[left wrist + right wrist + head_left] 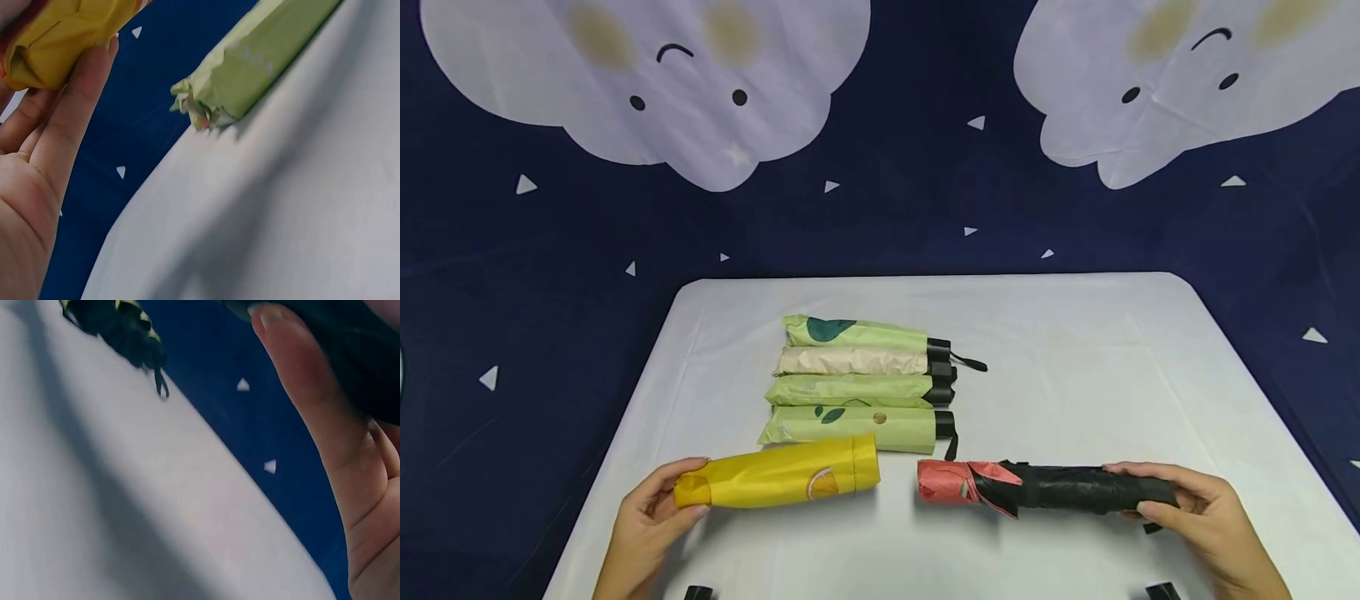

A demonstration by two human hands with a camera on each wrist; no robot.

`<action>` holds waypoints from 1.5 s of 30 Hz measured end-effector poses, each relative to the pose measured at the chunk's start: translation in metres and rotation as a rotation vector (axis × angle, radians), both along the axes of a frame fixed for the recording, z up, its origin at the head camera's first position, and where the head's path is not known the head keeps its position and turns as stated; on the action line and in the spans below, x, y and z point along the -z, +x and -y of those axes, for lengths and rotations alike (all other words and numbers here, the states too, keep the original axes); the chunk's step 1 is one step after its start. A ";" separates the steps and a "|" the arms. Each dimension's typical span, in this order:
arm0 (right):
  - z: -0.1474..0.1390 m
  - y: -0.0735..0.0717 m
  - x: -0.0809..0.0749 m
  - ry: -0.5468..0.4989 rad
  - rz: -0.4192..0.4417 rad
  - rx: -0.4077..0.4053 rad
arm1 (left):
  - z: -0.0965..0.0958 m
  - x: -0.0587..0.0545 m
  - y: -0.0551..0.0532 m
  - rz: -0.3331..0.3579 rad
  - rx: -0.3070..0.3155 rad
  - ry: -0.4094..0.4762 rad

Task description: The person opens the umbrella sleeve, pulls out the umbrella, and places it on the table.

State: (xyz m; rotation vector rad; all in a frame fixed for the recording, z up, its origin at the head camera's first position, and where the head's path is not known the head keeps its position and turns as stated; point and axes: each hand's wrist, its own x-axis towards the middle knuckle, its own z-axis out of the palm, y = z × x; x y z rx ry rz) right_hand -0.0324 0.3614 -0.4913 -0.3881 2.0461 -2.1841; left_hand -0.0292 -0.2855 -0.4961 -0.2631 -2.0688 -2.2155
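Observation:
My left hand grips the gathered left end of a yellow umbrella cover printed with an orange slice. I cannot tell whether an umbrella is inside. With thumb and fingers my right hand holds the right end of a folded umbrella, black with red fabric at its left end. Both are held roughly level above the table, ends facing each other with a gap between. In the left wrist view the yellow cover lies against the fingers; the right wrist view shows the dark umbrella beside the thumb.
Behind the hands, several folded umbrellas in green and cream covers lie side by side on the white table, black handles to the right. Two small black objects, one at left and one at right, show at the bottom edge.

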 end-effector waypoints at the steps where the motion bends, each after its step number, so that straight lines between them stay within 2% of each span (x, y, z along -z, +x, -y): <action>1: -0.005 0.001 0.002 0.023 0.011 -0.002 | 0.001 0.002 0.001 0.005 0.004 0.008; 3: -0.015 0.004 0.008 0.031 0.021 -0.018 | 0.003 0.006 0.002 0.014 0.024 0.024; 9: -0.039 0.009 0.036 -0.108 0.037 -0.073 | 0.008 0.017 0.001 0.059 0.081 0.007; 15: -0.043 0.008 0.049 -0.092 0.059 -0.101 | 0.007 0.026 -0.004 0.197 0.152 -0.054; 18: -0.041 0.008 0.049 -0.003 0.076 -0.077 | 0.005 0.029 -0.005 0.237 0.177 -0.073; 23: -0.037 0.008 0.044 0.331 0.079 0.016 | 0.004 0.031 -0.006 0.210 0.184 -0.079; 26: -0.034 0.007 0.041 0.440 0.075 0.052 | 0.003 0.032 -0.006 0.193 0.177 -0.086; 32: -0.030 0.009 0.037 0.477 0.052 0.081 | 0.002 0.032 -0.008 0.169 0.162 -0.121; 36: -0.027 0.009 0.034 0.510 0.054 0.091 | 0.001 0.029 -0.009 0.185 0.139 -0.158; 41: -0.027 0.008 0.032 0.543 0.017 0.083 | -0.002 0.024 -0.010 0.199 0.101 -0.262; 45: -0.027 0.007 0.028 0.542 -0.013 0.050 | -0.004 0.017 -0.009 0.240 0.081 -0.373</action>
